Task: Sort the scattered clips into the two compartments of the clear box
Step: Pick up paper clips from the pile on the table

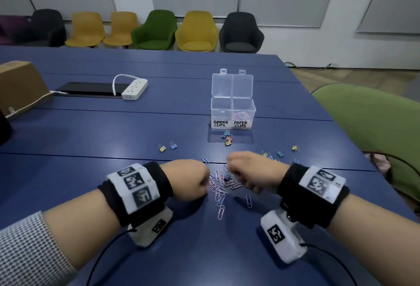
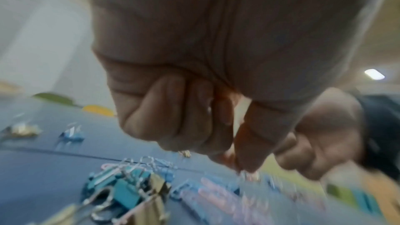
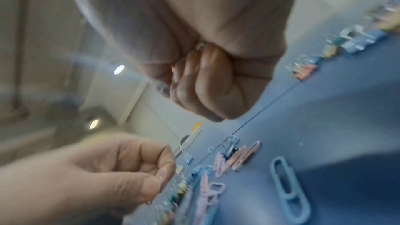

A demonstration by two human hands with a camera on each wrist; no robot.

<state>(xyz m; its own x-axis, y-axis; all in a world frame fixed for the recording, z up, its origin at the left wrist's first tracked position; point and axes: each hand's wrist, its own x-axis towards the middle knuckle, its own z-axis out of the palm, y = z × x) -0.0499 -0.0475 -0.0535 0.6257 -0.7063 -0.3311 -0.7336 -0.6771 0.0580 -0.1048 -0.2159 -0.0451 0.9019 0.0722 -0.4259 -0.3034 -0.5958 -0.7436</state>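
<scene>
Even, soft indoor light; head view sharp with edges bowed; both wrist views heavily smeared by motion blur.

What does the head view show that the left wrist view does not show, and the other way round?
Only the head view shows the clear box with its open lid, paper clips already in the compartment labelled PAPER CLIPS, nothing seen in the one labelled BINDER CLIPS, and the power strip.

Only the left wrist view shows the left hand from below: the fingers are curled, with thin wire peeking under them, too blurred to name.

Both show the right hand, curled, the blue table, and the paper clips lying between the hands.
</scene>
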